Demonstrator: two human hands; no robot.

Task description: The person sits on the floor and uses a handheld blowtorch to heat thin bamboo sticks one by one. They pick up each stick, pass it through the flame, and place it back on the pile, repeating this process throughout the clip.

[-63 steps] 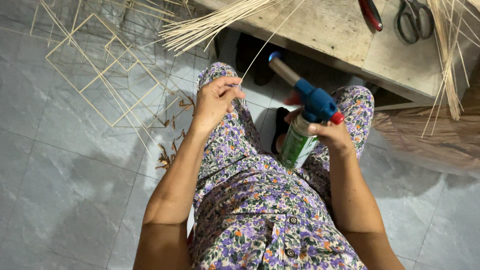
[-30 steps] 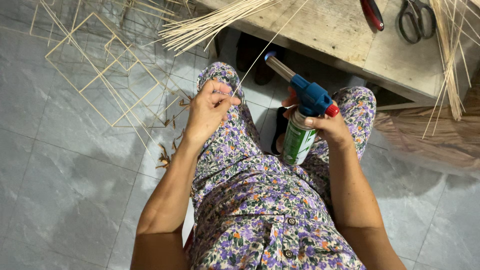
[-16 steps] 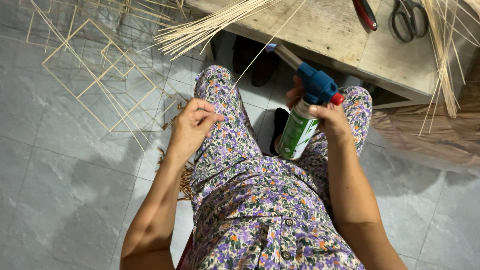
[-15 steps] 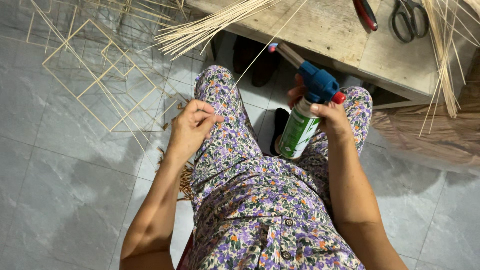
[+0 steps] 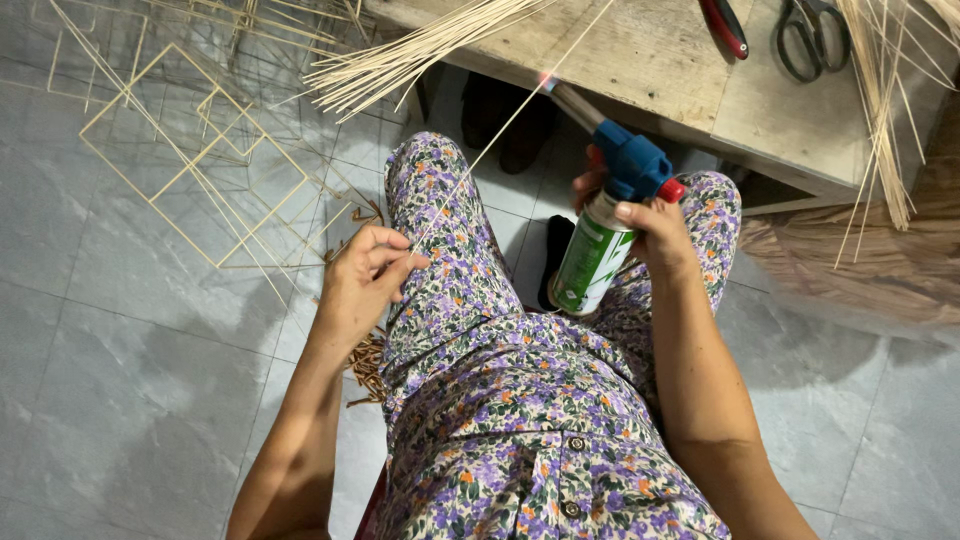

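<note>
A grey tiled floor (image 5: 120, 400) spreads under the seated person, with square frames of thin sticks (image 5: 190, 170) lying on it to the left, and a wooden tabletop (image 5: 640, 60) crosses the top of the view, bearing a fan of pale sticks (image 5: 400, 65), a red-handled tool (image 5: 725, 25) and scissors (image 5: 810, 40). Over the flowered lap, the right hand (image 5: 655, 225) is closed round a green gas canister (image 5: 590, 260) with a blue torch head (image 5: 630, 165), its nozzle angled up and to the left toward the tabletop's edge. The left hand (image 5: 365, 275), lower and well apart to the left, pinches the near end of a single thin stick (image 5: 500, 130). That stick's long axis runs diagonally up and right from the left fingers, passing just beside the nozzle tip (image 5: 548, 82), where a small glow shows. The stick's middle thus lies nearer the right hand's torch, its held end at the left knee.
</note>
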